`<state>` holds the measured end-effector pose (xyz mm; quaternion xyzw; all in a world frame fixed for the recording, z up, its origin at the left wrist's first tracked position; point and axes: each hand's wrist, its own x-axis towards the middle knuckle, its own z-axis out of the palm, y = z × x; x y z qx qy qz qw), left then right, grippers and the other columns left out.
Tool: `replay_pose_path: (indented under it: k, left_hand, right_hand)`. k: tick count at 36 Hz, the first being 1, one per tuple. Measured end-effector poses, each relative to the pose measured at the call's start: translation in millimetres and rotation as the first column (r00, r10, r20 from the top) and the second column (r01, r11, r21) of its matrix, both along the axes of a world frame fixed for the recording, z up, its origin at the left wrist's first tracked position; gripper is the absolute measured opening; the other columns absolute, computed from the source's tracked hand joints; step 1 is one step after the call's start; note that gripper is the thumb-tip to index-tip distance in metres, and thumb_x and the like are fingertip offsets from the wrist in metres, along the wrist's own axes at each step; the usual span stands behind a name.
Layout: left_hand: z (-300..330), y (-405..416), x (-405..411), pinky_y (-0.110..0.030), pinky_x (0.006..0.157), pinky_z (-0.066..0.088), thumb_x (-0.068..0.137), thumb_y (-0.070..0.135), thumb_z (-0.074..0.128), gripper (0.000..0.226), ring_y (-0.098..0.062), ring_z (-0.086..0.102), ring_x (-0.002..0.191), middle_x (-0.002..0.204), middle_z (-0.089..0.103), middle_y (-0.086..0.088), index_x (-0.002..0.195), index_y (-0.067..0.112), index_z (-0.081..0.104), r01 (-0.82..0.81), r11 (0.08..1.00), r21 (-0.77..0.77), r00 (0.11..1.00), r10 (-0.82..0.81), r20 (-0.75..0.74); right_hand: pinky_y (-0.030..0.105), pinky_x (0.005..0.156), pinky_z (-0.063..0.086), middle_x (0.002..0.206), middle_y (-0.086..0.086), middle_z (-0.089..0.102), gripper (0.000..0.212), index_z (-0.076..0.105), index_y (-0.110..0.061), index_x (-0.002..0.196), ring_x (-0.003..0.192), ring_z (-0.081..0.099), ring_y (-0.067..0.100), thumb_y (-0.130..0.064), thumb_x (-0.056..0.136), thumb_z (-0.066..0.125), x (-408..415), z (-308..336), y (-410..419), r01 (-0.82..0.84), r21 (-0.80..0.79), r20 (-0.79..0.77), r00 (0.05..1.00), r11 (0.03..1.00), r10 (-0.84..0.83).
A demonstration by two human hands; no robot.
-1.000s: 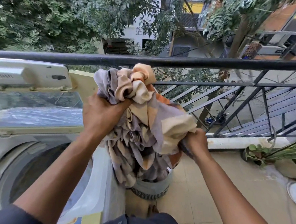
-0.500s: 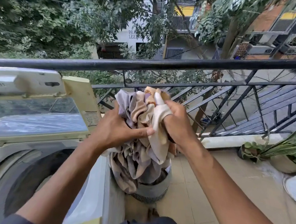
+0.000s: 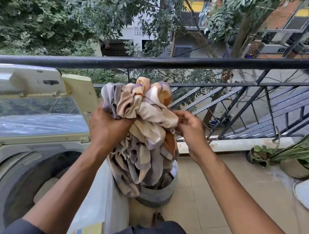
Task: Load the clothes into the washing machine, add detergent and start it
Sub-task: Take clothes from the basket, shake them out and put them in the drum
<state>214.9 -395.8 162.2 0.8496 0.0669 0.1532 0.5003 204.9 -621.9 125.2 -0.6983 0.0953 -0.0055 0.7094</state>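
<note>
A bunched cloth patterned in beige, lilac and orange hangs over a grey laundry basket on the balcony floor. My left hand grips the bundle from the left side. At its right edge, my right hand pinches a fold of the cloth with curled fingers. The top-loading washing machine stands at the left with its lid raised and the dark drum exposed. No detergent is in view.
A black metal railing runs across just behind the cloth. Potted plants and a white round object sit at the right on the tiled floor. My foot shows below the basket.
The bundle was lowered and bunched tighter, then lifted a little again. My right hand shifted from the bundle's lower right to its upper right edge. The left hand kept its grip.
</note>
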Motion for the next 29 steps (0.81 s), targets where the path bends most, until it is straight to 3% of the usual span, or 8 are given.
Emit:
replay_pose_path:
  k: [3,9,13,16,19,24,27,29]
  left_hand:
    - [13,4,0,-0.044,0.083,0.064,0.068,0.056,0.085,0.04,-0.003,0.074,0.094,0.094,0.079,0.015,0.102,0.036,0.078,0.036,0.991,-0.13,0.998,-0.03,0.047]
    - [39,6,6,-0.046,0.092,0.062,0.065,0.049,0.088,0.034,-0.005,0.075,0.102,0.1,0.08,0.017,0.097,0.043,0.079,0.081,0.958,-0.275,0.989,-0.042,0.143]
    - [48,5,9,-0.041,0.092,0.062,0.065,0.044,0.089,0.027,-0.002,0.074,0.103,0.099,0.079,0.02,0.09,0.046,0.079,0.096,0.954,-0.285,0.981,-0.042,0.192]
    - [45,8,9,-0.042,0.086,0.064,0.064,0.049,0.089,0.03,0.001,0.074,0.096,0.092,0.079,0.019,0.091,0.039,0.079,0.047,0.977,-0.209,0.99,-0.017,0.143]
    - [42,11,7,-0.041,0.079,0.063,0.058,0.065,0.082,0.047,0.005,0.071,0.086,0.082,0.075,0.021,0.093,0.033,0.079,-0.001,0.998,-0.061,0.997,0.006,0.074]
    - [31,11,7,-0.044,0.072,0.06,0.06,0.078,0.067,0.066,-0.027,0.073,0.086,0.087,0.076,-0.003,0.097,0.023,0.077,0.016,0.981,0.195,0.998,-0.029,0.064]
    - [18,12,7,-0.037,0.066,0.055,0.066,0.076,0.065,0.063,-0.026,0.07,0.079,0.08,0.07,0.003,0.099,0.023,0.076,0.037,0.961,0.274,0.996,-0.057,0.065]
    - [10,13,7,-0.032,0.061,0.044,0.069,0.076,0.064,0.062,-0.027,0.067,0.075,0.076,0.063,0.006,0.099,0.023,0.075,0.023,0.947,0.32,0.997,-0.044,0.057]
  right_hand:
    - [0.039,0.083,0.059,0.12,0.002,0.069,0.054,0.06,-0.022,0.13,0.11,0.066,0.019,0.011,0.088,0.065,2,-50,-12,-0.109,-0.254,-0.134,0.988,0.961,0.077]
    - [0.046,0.101,0.057,0.131,-0.001,0.067,0.122,0.043,-0.028,0.148,0.124,0.064,0.023,-0.029,0.036,0.094,12,-183,-17,-0.457,-0.322,-0.486,0.831,0.829,0.269]
    - [0.046,0.1,0.056,0.119,-0.004,0.072,0.087,0.061,-0.037,0.124,0.115,0.068,0.022,-0.063,0.045,0.087,25,-264,-4,-0.415,-0.364,-0.593,0.793,0.834,0.136]
    - [0.045,0.096,0.055,0.115,0.008,0.075,0.045,0.072,-0.026,0.113,0.113,0.068,0.03,-0.046,0.073,0.075,15,-225,15,-0.248,-0.419,-0.495,0.869,0.873,0.009]
    - [0.044,0.096,0.055,0.121,0.012,0.074,0.057,0.073,-0.018,0.119,0.116,0.068,0.032,-0.05,0.072,0.074,9,-205,9,-0.151,-0.417,-0.438,0.898,0.897,-0.052]
    - [0.058,0.071,0.062,0.093,0.016,0.076,0.047,0.071,-0.011,0.094,0.087,0.075,0.036,-0.043,0.059,0.068,15,-196,-31,-0.038,-0.378,-0.384,0.916,0.925,-0.119]
    - [0.051,0.052,0.059,0.07,0.016,0.072,0.006,0.069,-0.006,0.078,0.062,0.068,0.031,-0.006,0.078,0.063,2,-119,-30,0.058,-0.324,-0.308,0.937,0.944,-0.164]
    - [0.039,0.059,0.054,0.062,0.01,0.068,0.027,0.067,-0.008,0.078,0.06,0.062,0.025,0.002,0.097,0.049,-1,-84,-34,0.128,-0.243,-0.265,0.945,0.962,-0.193]
